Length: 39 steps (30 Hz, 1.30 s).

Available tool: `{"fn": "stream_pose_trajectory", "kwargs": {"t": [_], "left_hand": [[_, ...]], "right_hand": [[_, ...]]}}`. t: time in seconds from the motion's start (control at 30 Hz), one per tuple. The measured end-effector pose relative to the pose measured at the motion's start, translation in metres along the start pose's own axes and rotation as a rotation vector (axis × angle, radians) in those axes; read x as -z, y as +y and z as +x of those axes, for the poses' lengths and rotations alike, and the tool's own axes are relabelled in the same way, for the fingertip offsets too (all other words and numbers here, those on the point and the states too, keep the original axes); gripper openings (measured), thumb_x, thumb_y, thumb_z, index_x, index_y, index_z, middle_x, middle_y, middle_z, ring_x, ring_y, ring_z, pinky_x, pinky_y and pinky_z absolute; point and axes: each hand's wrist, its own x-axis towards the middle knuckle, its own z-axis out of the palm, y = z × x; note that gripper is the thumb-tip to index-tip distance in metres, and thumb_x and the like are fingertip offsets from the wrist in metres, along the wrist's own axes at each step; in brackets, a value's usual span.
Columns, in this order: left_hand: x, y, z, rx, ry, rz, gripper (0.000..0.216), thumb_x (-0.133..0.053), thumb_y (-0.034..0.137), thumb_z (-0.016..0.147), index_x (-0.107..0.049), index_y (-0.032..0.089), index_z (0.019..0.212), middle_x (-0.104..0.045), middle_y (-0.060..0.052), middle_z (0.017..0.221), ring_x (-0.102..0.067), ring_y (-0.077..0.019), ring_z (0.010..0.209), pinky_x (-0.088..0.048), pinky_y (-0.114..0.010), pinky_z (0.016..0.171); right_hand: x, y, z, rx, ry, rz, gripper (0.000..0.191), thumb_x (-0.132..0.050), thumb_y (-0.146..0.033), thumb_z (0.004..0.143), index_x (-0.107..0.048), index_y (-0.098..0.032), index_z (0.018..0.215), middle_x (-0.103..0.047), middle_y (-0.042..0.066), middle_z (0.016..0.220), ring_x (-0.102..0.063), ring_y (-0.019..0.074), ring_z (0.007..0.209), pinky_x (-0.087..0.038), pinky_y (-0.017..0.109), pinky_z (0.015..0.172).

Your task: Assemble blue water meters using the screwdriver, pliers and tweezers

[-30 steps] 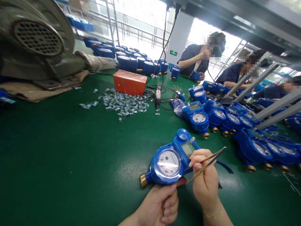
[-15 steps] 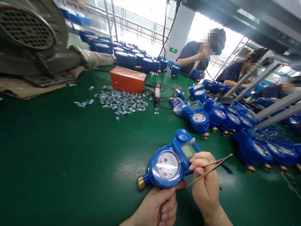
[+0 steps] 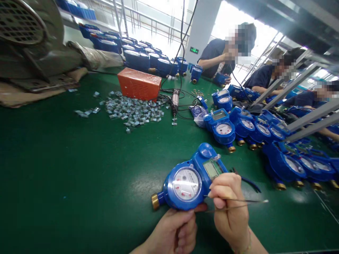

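Note:
A blue water meter (image 3: 169, 183) with a round white dial and a small display lies at an angle on the green table, its brass end toward the left. My left hand (image 3: 176, 229) is closed at the meter's lower edge, thumb and finger gripping there. Metal tweezers (image 3: 254, 201) are pinched in my right hand (image 3: 230, 211), at the meter's right side. Their joined end points right, and one tip meets the meter's side; exactly what it touches is hidden. Just behind my right hand lie pliers (image 3: 250, 183) with dark blue handles, partly covered.
Small clear-and-metal pieces (image 3: 135, 109) are heaped by an orange box (image 3: 139, 84). An electric screwdriver (image 3: 175, 102) lies beside it with cables. More blue meters (image 3: 222, 128) line the right and back. A large blower (image 3: 29, 46) stands left. Co-workers (image 3: 215, 58) sit beyond.
The tweezers have swung from slanting upward to nearly level, and my right hand has turned with them. The meter and my left hand appear slightly farther left. The view has shifted a little.

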Motion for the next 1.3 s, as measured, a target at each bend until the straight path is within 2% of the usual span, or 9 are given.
{"fn": "stream_pose_trajectory", "kwargs": {"t": [0.17,0.4,0.6,0.8,0.9,1.03,1.13,1.3], "left_hand": [[-0.002,0.0,-0.001,-0.015,0.011,0.045,0.018,-0.052,0.025,0.083,-0.063,0.01,0.081,-0.025,0.009,0.045,-0.014,-0.003,0.038,-0.01,-0.017,0.039],[-0.002,0.0,0.003,-0.024,0.007,0.063,0.017,-0.05,0.024,0.085,-0.062,0.012,0.083,-0.024,0.01,0.045,-0.013,-0.0034,0.038,-0.009,-0.017,0.039],[-0.003,-0.001,0.002,-0.029,0.007,0.064,0.017,-0.051,0.024,0.085,-0.061,0.011,0.08,-0.025,0.01,0.044,-0.012,-0.0031,0.038,-0.009,-0.017,0.039],[-0.002,-0.001,0.003,-0.028,0.019,0.051,0.016,-0.052,0.025,0.084,-0.06,0.013,0.077,-0.025,0.01,0.044,-0.013,-0.0033,0.037,-0.009,-0.017,0.039],[-0.004,-0.004,0.006,-0.024,0.049,0.075,0.016,-0.052,0.026,0.084,-0.059,0.014,0.076,-0.032,0.008,0.045,-0.023,-0.0039,0.038,-0.013,-0.017,0.039],[-0.012,-0.009,0.011,-0.034,0.1,0.087,0.02,-0.053,0.027,0.085,-0.06,0.012,0.074,-0.051,0.0,0.058,-0.045,-0.0076,0.049,-0.028,-0.019,0.045],[-0.018,-0.012,0.014,-0.036,0.105,-0.008,0.018,-0.056,0.027,0.085,-0.065,0.011,0.081,-0.059,-0.002,0.068,-0.052,-0.0082,0.056,-0.034,-0.019,0.05],[-0.025,-0.017,0.021,-0.047,0.049,-0.228,0.016,-0.058,0.023,0.085,-0.068,0.011,0.086,-0.063,-0.002,0.079,-0.058,-0.0083,0.069,-0.044,-0.02,0.067]], "right_hand": [[0.002,0.0,0.005,0.015,-0.071,0.003,0.021,-0.039,-0.026,0.095,-0.054,-0.019,0.081,-0.057,0.003,0.079,-0.051,0.0167,0.077,-0.036,0.036,0.072],[0.007,0.001,0.014,-0.046,-0.168,0.006,0.015,-0.044,-0.01,0.088,-0.054,-0.019,0.082,-0.057,0.002,0.084,-0.05,0.0169,0.081,-0.034,0.036,0.072],[0.011,0.002,0.016,-0.082,-0.217,0.05,0.016,-0.043,-0.01,0.087,-0.055,-0.019,0.082,-0.055,0.002,0.085,-0.049,0.017,0.084,-0.035,0.036,0.074],[0.01,-0.008,0.023,-0.145,-0.279,-0.033,0.018,-0.045,-0.009,0.087,-0.057,-0.021,0.085,-0.055,0.001,0.093,-0.046,0.0171,0.092,-0.032,0.035,0.077],[0.007,-0.011,0.025,-0.185,-0.284,-0.053,0.017,-0.044,-0.01,0.088,-0.055,-0.021,0.081,-0.055,0.0,0.09,-0.046,0.0166,0.09,-0.031,0.035,0.077],[0.004,-0.011,0.025,-0.217,-0.246,-0.058,0.018,-0.043,-0.011,0.088,-0.055,-0.021,0.078,-0.055,-0.001,0.087,-0.046,0.0165,0.088,-0.03,0.035,0.075],[0.003,-0.01,0.024,-0.222,-0.214,-0.051,0.018,-0.044,-0.012,0.087,-0.055,-0.022,0.078,-0.054,0.0,0.088,-0.046,0.0172,0.089,-0.031,0.035,0.076],[0.001,-0.008,0.021,-0.233,-0.179,-0.051,0.018,-0.043,-0.012,0.087,-0.055,-0.022,0.077,-0.054,0.0,0.087,-0.047,0.0173,0.088,-0.032,0.035,0.076]]}}
